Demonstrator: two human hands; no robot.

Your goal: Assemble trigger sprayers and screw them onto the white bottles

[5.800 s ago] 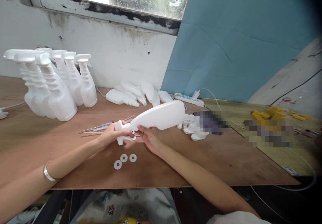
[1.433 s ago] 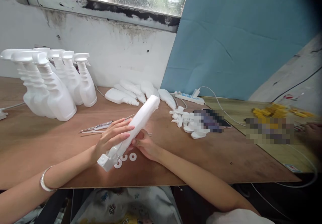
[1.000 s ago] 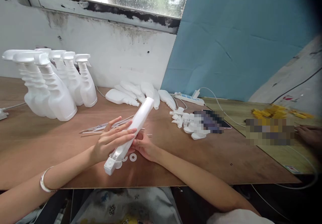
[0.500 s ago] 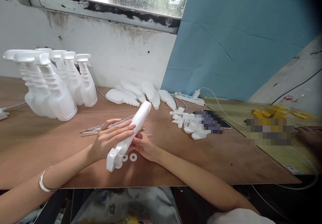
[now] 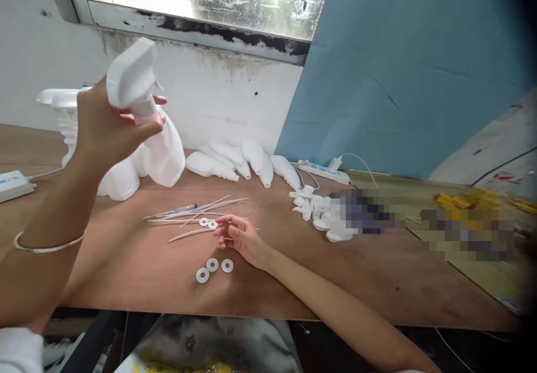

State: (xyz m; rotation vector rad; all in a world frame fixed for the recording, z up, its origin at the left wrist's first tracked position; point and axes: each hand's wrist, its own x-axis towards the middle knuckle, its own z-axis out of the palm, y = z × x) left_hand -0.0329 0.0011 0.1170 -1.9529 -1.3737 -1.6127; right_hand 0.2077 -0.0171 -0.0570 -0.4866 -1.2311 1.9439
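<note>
The left hand (image 5: 104, 130) pinches a tilted bottle (image 5: 146, 108) around its neck; the right hand's (image 5: 241, 240) grip is loosely spread over the surface (image 5: 314, 275), near tubes (image 5: 184, 212) and two rings (image 5: 200, 222).

Left forearm (image 5: 52, 239): one, raised steeply from the lower left, slanting up and to the right. Left wrist (image 5: 81, 163): held high, well above its counterpart. Left hand (image 5: 100, 127): back toward the wearer, clasped in a grip; left thumb (image 5: 146, 131) stretched to the right on the near side; a left fingertip (image 5: 160, 100) visible beyond it, remaining fingers mostly hidden.

Right forearm (image 5: 319, 294): one, low, laid diagonally from the lower right toward the centre. Right wrist (image 5: 265, 255): nearly straight. Right hand (image 5: 243, 240): relaxed, pointing left; uppermost finger (image 5: 230, 218) extended, lower digits loosely curled, slightly spread. Hands well apart.
</note>
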